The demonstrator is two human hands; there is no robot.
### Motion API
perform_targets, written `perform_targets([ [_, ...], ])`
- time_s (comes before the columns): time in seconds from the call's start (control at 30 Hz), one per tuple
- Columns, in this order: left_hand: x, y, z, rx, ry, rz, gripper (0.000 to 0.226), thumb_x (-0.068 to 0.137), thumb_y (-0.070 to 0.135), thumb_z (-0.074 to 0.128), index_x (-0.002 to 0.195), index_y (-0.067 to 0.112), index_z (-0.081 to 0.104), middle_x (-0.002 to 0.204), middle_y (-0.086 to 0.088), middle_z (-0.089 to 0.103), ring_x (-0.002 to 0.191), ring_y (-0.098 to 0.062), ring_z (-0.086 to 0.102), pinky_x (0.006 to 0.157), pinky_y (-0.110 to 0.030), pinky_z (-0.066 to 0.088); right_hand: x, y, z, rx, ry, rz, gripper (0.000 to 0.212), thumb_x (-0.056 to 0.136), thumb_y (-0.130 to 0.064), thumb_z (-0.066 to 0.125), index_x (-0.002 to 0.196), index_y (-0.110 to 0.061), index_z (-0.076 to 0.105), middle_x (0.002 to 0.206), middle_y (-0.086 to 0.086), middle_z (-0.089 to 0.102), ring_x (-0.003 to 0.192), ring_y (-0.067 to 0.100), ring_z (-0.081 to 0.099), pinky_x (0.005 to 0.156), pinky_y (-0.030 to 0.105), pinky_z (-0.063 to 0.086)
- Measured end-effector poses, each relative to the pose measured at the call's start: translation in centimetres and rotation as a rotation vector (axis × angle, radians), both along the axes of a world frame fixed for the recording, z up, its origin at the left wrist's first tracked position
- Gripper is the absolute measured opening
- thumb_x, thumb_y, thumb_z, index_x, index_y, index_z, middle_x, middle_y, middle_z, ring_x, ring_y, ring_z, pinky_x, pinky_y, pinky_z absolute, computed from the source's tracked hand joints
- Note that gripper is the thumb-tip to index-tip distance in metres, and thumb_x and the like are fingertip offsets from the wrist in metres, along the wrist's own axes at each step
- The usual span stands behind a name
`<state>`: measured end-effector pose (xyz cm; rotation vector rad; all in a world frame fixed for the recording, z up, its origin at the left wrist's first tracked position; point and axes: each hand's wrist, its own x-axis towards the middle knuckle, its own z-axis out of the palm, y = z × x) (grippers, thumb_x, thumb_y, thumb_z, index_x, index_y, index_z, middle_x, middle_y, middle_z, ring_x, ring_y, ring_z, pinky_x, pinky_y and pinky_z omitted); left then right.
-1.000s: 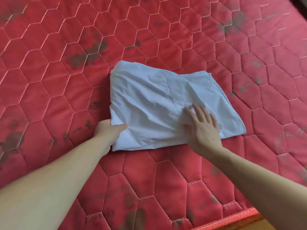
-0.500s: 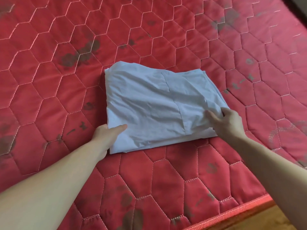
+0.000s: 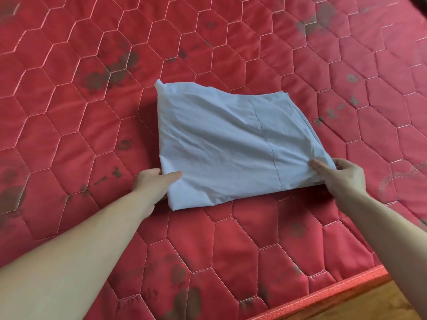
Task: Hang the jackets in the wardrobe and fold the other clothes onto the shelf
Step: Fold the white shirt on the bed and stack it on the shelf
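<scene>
The folded pale-blue garment [image 3: 233, 144] is lain at the centre of the red quilted mattress [image 3: 92, 112]. Its 7 o'clock corner is pinched by the left hand [image 3: 153, 181]. The right hand [image 3: 342, 175], pressed flat a second ago, is now curled around the 4 o'clock corner. A lift toward the shelf is judged imminent.

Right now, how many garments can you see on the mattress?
1. A folded pale blue garment lies mid-mattress, its near corners held by the left hand and the right hand. Anything beyond the frame is hidden.
</scene>
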<state>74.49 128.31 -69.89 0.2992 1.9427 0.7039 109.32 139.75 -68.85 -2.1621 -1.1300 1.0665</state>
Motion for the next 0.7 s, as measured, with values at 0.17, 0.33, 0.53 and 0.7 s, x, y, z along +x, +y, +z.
perform_targets([
  [0.17, 0.1, -0.3, 0.4, 0.007, 0.018, -0.087, 0.032, 0.069, 0.036, 0.081, 0.087, 0.012, 0.073, 0.095, -0.009, 0.074, 0.098, -0.030, 0.069, 0.089, -0.049, 0.056, -0.1, 0.2, -0.3, 0.014, -0.172, 0.033, 0.033, 0.076, -0.033, 0.077, 0.101, -0.013, 0.068, 0.092, 0.003, 0.066, 0.082, 0.020, 0.060, 0.074, 0.031, 0.045],
  [0.33, 0.3, -0.4, 0.5, 0.028, -0.073, -0.096, 0.024, 0.082, 0.021, 0.077, 0.102, 0.011, 0.068, 0.098, -0.005, 0.074, 0.089, -0.022, 0.071, 0.079, -0.042, 0.060, -3.7, -0.8, 0.4, 0.398, -0.520, 0.384, 0.048, 0.079, -0.023, 0.071, 0.125, -0.019, 0.058, 0.131, 0.011, 0.050, 0.122, 0.033, 0.044, 0.101, 0.045, 0.033],
  [0.53, 1.2, -0.6, 0.2, 0.055, 0.001, -0.134, 0.023, 0.076, 0.021, 0.081, 0.093, 0.018, 0.066, 0.098, -0.001, 0.073, 0.092, -0.021, 0.069, 0.089, -0.045, 0.056, -12.6, -5.1, -2.2, 0.446, -0.512, 1.089, 0.057, 0.090, -0.048, 0.043, 0.141, -0.024, 0.045, 0.149, 0.006, 0.041, 0.136, 0.030, 0.034, 0.108, 0.041, 0.020],
  [0.7, 1.1, -1.3, 0.0, 0.018, -0.036, -0.215, 0.035, 0.072, 0.025, 0.085, 0.099, 0.015, 0.065, 0.094, -0.004, 0.073, 0.083, -0.022, 0.070, 0.083, -0.044, 0.059, -13.7, -5.6, -3.2, 0.342, -0.561, 1.083, 0.055, 0.090, -0.044, 0.045, 0.140, -0.022, 0.042, 0.149, 0.002, 0.038, 0.137, 0.027, 0.030, 0.110, 0.043, 0.018],
])
